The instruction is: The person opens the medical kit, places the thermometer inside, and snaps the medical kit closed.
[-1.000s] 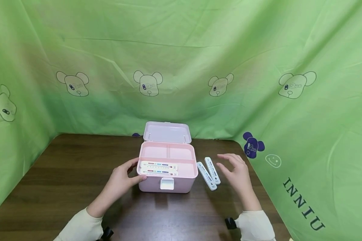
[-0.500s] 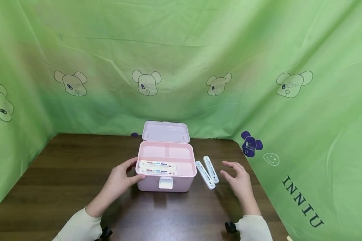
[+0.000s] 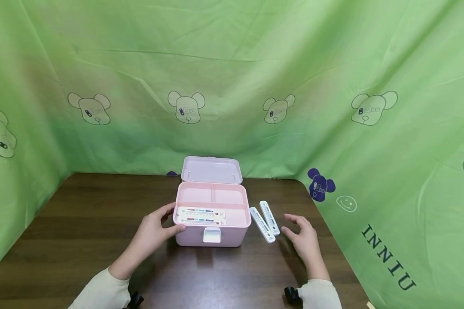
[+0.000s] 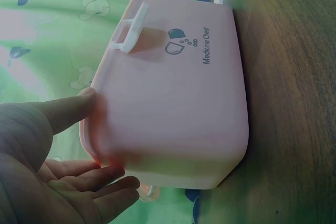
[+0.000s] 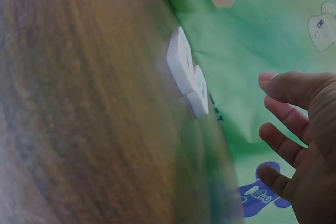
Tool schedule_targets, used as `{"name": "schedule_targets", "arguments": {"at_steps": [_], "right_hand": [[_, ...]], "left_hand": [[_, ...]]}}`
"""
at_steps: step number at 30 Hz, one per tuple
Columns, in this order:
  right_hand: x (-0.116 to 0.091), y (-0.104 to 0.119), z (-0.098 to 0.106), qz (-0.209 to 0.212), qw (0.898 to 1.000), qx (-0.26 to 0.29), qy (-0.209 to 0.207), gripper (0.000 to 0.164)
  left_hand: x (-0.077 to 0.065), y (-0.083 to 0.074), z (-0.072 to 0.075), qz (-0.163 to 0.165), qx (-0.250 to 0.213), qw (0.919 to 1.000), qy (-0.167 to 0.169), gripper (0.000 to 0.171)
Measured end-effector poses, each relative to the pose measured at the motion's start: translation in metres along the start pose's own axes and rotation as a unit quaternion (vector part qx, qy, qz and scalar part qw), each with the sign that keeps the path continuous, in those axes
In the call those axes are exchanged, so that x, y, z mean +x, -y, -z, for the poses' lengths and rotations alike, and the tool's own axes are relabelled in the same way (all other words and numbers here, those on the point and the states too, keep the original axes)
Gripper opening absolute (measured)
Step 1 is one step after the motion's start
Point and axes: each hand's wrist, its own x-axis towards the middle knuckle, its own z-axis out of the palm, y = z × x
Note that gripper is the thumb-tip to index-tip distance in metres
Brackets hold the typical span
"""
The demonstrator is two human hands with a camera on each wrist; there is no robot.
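A pink medicine chest stands on the table with its lid tipped back; the left wrist view shows its printed front. My left hand holds its left front corner, thumb on the front rim and fingers along the left side. Two white thermometers with coloured scales, the rear one and the front one, lie side by side in the wide front compartment. Right of the chest, two more lie on the table, a left thermometer and a right thermometer. My right hand hovers beside them, fingers spread, holding nothing.
The chest's insert has two smaller rear compartments behind the front one. A white latch sticks out at the front. A green printed cloth hangs behind and beside the brown wooden table.
My right hand has drawn back from the loose thermometers, slightly right and toward the near edge. The left hand stays on the chest, and the thermometers lie as before; the head view shifts a little.
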Motion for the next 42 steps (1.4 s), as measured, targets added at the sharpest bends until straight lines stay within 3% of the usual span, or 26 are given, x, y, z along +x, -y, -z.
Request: {"name": "schedule_targets", "arguments": {"at_steps": [14, 23, 35, 42], "right_hand": [[-0.008, -0.016, -0.017, 0.018, 0.999, -0.019, 0.036, 0.044], [-0.010, -0.010, -0.025, 0.040, 0.994, -0.099, 0.036, 0.049], [-0.010, -0.001, -0.036, -0.024, 0.985, -0.172, 0.012, 0.055], [-0.004, 0.004, -0.036, -0.047, 0.979, -0.199, 0.009, 0.045]], "left_hand": [[0.000, -0.002, 0.005, 0.008, 0.009, 0.9999, 0.000, 0.075], [-0.003, 0.002, 0.007, 0.006, 0.006, 1.0000, -0.002, 0.075], [-0.002, 0.000, 0.003, 0.008, 0.006, 0.9999, 0.004, 0.075], [0.000, 0.001, 0.000, 0.005, 0.006, 1.0000, 0.005, 0.075]]}}
